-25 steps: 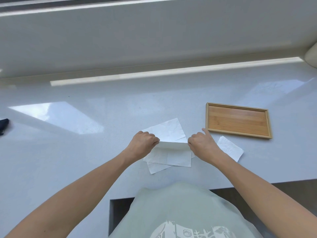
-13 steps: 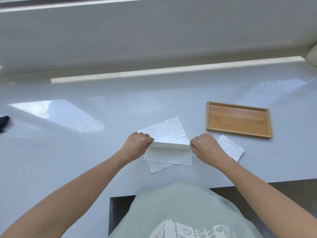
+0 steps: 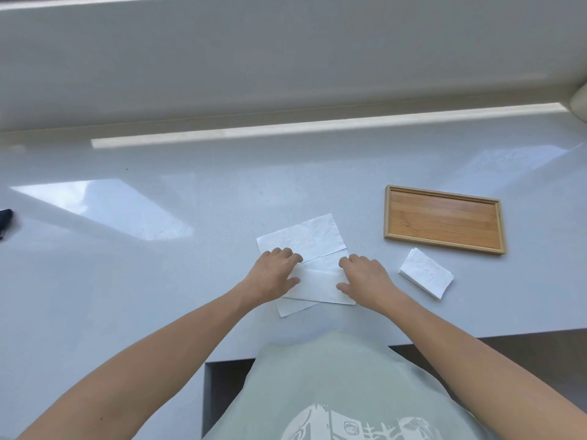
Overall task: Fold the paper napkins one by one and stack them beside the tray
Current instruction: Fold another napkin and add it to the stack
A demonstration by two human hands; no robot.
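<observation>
A white paper napkin [image 3: 320,281], folded in half, lies flat on top of an unfolded napkin [image 3: 305,238] on the pale counter. My left hand [image 3: 274,274] presses flat on the folded napkin's left end, fingers spread. On its right end rests my right hand [image 3: 365,279], also flat, fingers apart. Neither hand grips anything. A wooden tray [image 3: 443,219] sits to the right, with nothing in it. Just in front of the tray lies a small stack of folded napkins [image 3: 425,273].
The counter's front edge [image 3: 476,333] runs close to my body, with a cut-out gap below. A dark object [image 3: 5,217] sits at the far left edge. A wall rises behind the counter.
Both hands were pinching the napkin's raised fold edge; they have laid it down and now press flat on the folded napkin.
</observation>
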